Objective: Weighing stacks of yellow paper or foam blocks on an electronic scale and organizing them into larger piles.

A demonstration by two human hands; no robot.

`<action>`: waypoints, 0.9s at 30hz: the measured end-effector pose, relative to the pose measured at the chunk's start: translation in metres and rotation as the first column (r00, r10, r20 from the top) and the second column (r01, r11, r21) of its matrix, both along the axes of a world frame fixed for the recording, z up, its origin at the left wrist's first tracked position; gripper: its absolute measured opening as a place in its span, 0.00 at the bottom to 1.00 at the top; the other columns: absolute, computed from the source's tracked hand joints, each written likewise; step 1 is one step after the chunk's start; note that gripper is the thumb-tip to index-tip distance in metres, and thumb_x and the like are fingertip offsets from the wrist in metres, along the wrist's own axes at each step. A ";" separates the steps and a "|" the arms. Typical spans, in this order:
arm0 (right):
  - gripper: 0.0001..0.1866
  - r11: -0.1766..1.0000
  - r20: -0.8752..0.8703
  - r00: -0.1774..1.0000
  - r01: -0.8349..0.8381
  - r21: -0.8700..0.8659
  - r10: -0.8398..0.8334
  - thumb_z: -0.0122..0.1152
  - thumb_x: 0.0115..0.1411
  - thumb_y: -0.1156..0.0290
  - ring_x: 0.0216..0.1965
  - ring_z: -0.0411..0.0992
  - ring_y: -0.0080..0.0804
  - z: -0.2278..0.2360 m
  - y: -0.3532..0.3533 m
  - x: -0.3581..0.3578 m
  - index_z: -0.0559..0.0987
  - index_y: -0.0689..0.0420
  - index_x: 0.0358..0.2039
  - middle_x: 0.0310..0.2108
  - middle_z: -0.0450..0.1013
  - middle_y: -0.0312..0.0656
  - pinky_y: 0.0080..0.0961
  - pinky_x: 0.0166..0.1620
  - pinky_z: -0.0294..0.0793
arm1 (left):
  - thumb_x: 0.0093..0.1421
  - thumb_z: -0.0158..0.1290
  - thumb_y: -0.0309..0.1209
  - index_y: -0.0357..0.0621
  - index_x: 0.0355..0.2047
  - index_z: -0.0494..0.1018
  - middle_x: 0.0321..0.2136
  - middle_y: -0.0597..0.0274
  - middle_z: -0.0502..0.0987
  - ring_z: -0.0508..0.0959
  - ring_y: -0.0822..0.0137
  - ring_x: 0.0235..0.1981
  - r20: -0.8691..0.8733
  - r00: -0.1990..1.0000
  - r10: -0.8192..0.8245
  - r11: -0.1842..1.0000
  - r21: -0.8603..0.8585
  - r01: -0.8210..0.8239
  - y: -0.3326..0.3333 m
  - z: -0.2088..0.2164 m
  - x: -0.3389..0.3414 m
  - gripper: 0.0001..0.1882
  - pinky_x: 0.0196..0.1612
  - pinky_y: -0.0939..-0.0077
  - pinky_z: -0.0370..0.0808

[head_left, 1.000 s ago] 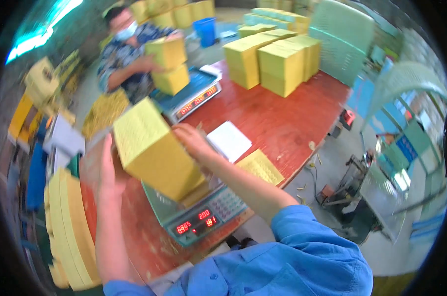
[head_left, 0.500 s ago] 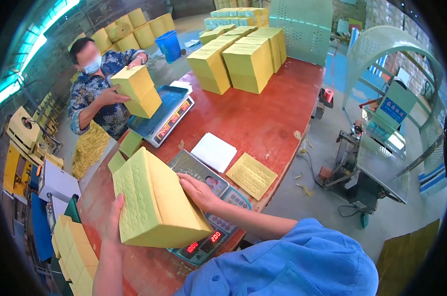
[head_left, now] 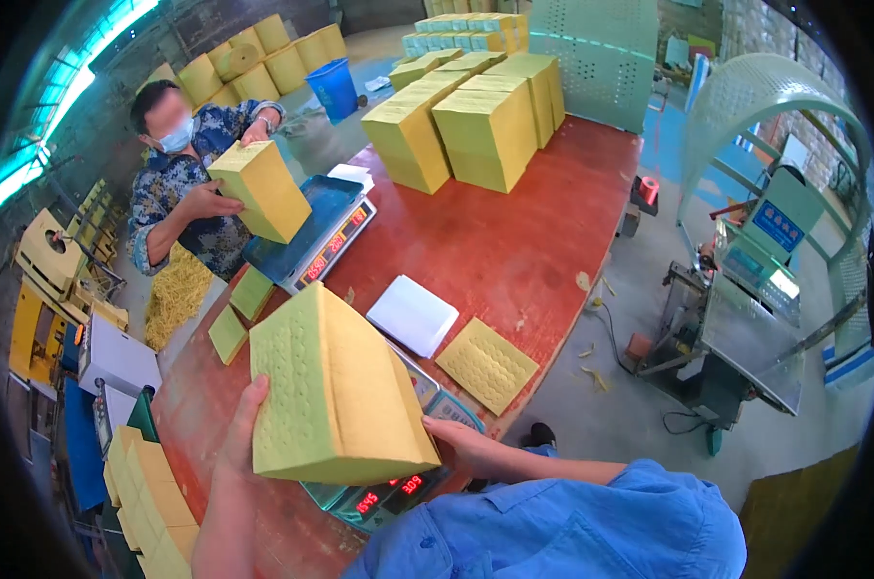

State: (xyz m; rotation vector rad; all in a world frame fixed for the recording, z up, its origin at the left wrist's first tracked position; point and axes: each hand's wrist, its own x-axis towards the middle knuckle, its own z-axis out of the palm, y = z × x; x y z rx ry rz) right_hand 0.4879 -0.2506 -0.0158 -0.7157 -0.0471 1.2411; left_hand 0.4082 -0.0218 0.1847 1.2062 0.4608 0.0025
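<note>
A thick yellow stack of paper sheets point(head_left: 336, 391) is held up between both my hands, tilted, just above a digital scale point(head_left: 398, 492) with red digits. My left hand point(head_left: 241, 429) presses flat against the stack's left face. My right hand point(head_left: 461, 442) supports its lower right side, fingers partly hidden under it. Both forearms come in from the lower edge, the right in a blue sleeve.
On the red table point(head_left: 514, 251) lie a white pad point(head_left: 413, 316), a thin yellow stack point(head_left: 486, 365) and tall yellow stacks point(head_left: 466, 125) at the far end. A person opposite holds a yellow stack point(head_left: 260, 190) over a second scale point(head_left: 312, 236). More yellow stacks point(head_left: 152, 507) stand at my left; machinery stands right.
I have turned the yellow stack and lifted it closer to me above the scale. The person opposite has raised their own stack off the other scale.
</note>
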 end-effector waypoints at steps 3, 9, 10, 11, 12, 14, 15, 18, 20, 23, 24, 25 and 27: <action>0.25 1.000 0.005 1.000 0.021 -0.005 -0.021 0.45 0.71 0.58 0.54 0.71 0.32 0.009 -0.022 0.025 0.69 0.64 0.59 0.54 0.72 0.44 0.30 0.58 0.66 | 0.67 0.47 0.44 0.41 0.63 0.60 0.56 0.53 0.72 0.77 0.62 0.52 0.049 0.997 0.054 0.997 -0.066 -0.051 -0.021 0.003 0.015 0.29 0.53 0.66 0.75; 0.23 0.990 0.385 0.917 0.135 -0.044 -0.108 0.46 0.70 0.55 0.47 0.70 0.25 0.016 -0.060 0.156 0.74 0.62 0.51 0.45 0.75 0.36 0.24 0.51 0.68 | 0.66 0.49 0.46 0.42 0.63 0.60 0.55 0.55 0.72 0.76 0.63 0.52 0.114 0.962 0.248 0.968 -0.067 -0.242 -0.072 -0.006 0.103 0.30 0.54 0.67 0.74; 0.21 0.986 0.323 0.934 0.168 -0.021 -0.152 0.46 0.70 0.55 0.44 0.70 0.23 0.004 -0.060 0.190 0.76 0.61 0.48 0.42 0.75 0.35 0.24 0.49 0.69 | 0.66 0.49 0.46 0.42 0.63 0.60 0.55 0.55 0.72 0.76 0.63 0.52 0.109 0.961 0.255 0.966 -0.068 -0.249 -0.080 -0.012 0.129 0.30 0.54 0.67 0.74; 0.21 0.986 0.389 0.913 0.158 -0.060 -0.123 0.46 0.70 0.55 0.44 0.70 0.24 -0.005 -0.070 0.227 0.75 0.60 0.48 0.43 0.75 0.35 0.24 0.49 0.69 | 0.66 0.49 0.46 0.42 0.62 0.61 0.55 0.56 0.72 0.76 0.63 0.52 0.134 0.967 0.217 0.973 -0.112 -0.202 -0.089 -0.022 0.157 0.30 0.54 0.67 0.74; 0.22 0.983 0.399 0.916 0.111 -0.147 -0.044 0.47 0.69 0.54 0.45 0.70 0.24 0.009 -0.075 0.259 0.75 0.61 0.49 0.44 0.75 0.35 0.24 0.49 0.68 | 0.66 0.50 0.46 0.42 0.61 0.62 0.55 0.56 0.73 0.76 0.62 0.52 0.157 0.968 0.196 0.975 -0.141 -0.175 -0.091 -0.032 0.178 0.30 0.54 0.67 0.74; 0.24 0.983 0.494 0.867 0.144 -0.111 -0.072 0.49 0.68 0.52 0.45 0.71 0.26 -0.013 -0.074 0.320 0.74 0.60 0.53 0.45 0.75 0.37 0.25 0.49 0.68 | 0.66 0.49 0.46 0.42 0.61 0.63 0.54 0.57 0.73 0.76 0.62 0.51 0.113 0.968 0.225 0.969 -0.126 -0.210 -0.095 -0.061 0.221 0.29 0.53 0.66 0.75; 0.25 0.979 0.490 0.871 0.140 -0.149 -0.050 0.49 0.68 0.52 0.45 0.71 0.26 -0.014 -0.072 0.343 0.74 0.60 0.53 0.45 0.75 0.38 0.25 0.49 0.69 | 0.65 0.49 0.47 0.43 0.61 0.63 0.54 0.57 0.73 0.77 0.62 0.50 0.075 0.966 0.247 0.964 -0.125 -0.236 -0.096 -0.075 0.241 0.29 0.53 0.66 0.75; 0.25 0.965 0.445 0.895 0.093 -0.247 0.028 0.49 0.68 0.52 0.45 0.72 0.28 -0.030 -0.075 0.414 0.74 0.61 0.53 0.45 0.76 0.39 0.26 0.48 0.70 | 0.65 0.48 0.50 0.47 0.60 0.64 0.53 0.58 0.73 0.76 0.60 0.50 0.070 0.952 0.297 0.937 -0.214 -0.276 -0.108 -0.103 0.306 0.29 0.51 0.56 0.75; 0.26 0.950 0.390 0.917 0.043 -0.309 0.086 0.50 0.68 0.52 0.44 0.72 0.28 -0.033 -0.072 0.449 0.74 0.62 0.53 0.44 0.76 0.40 0.27 0.47 0.71 | 0.65 0.48 0.52 0.50 0.61 0.63 0.54 0.59 0.73 0.74 0.59 0.52 0.058 0.959 0.277 0.928 -0.275 -0.252 -0.108 -0.110 0.342 0.30 0.50 0.50 0.74; 0.26 0.934 0.411 0.908 0.212 -0.289 -0.079 0.51 0.67 0.53 0.42 0.73 0.30 -0.033 -0.059 0.494 0.75 0.63 0.52 0.43 0.76 0.45 0.29 0.44 0.71 | 0.63 0.48 0.55 0.54 0.61 0.63 0.55 0.60 0.71 0.71 0.57 0.56 0.009 0.966 0.257 0.931 -0.270 -0.245 -0.110 -0.110 0.395 0.31 0.49 0.41 0.71; 0.26 0.933 0.404 0.913 0.195 -0.302 -0.060 0.51 0.67 0.53 0.42 0.73 0.30 -0.037 -0.060 0.498 0.75 0.63 0.52 0.43 0.76 0.45 0.29 0.44 0.71 | 0.62 0.49 0.56 0.56 0.61 0.63 0.56 0.60 0.70 0.69 0.56 0.58 -0.023 0.967 0.254 0.946 -0.205 -0.253 -0.113 -0.111 0.413 0.32 0.49 0.38 0.70; 0.23 0.881 0.510 0.836 0.382 -0.280 -0.200 0.50 0.66 0.56 0.43 0.73 0.33 -0.038 -0.059 0.505 0.75 0.65 0.49 0.43 0.76 0.46 0.30 0.44 0.72 | 0.62 0.49 0.56 0.56 0.61 0.63 0.56 0.60 0.70 0.69 0.56 0.58 -0.023 0.963 0.268 0.941 -0.209 -0.266 -0.116 -0.108 0.431 0.32 0.49 0.38 0.70; 0.21 0.809 0.610 0.726 0.542 -0.226 -0.316 0.50 0.66 0.59 0.45 0.72 0.35 -0.043 -0.055 0.513 0.75 0.66 0.46 0.42 0.75 0.47 0.31 0.45 0.72 | 0.61 0.50 0.58 0.56 0.62 0.62 0.58 0.61 0.69 0.67 0.55 0.60 -0.054 0.964 0.261 0.958 -0.107 -0.266 -0.121 -0.099 0.457 0.34 0.51 0.33 0.68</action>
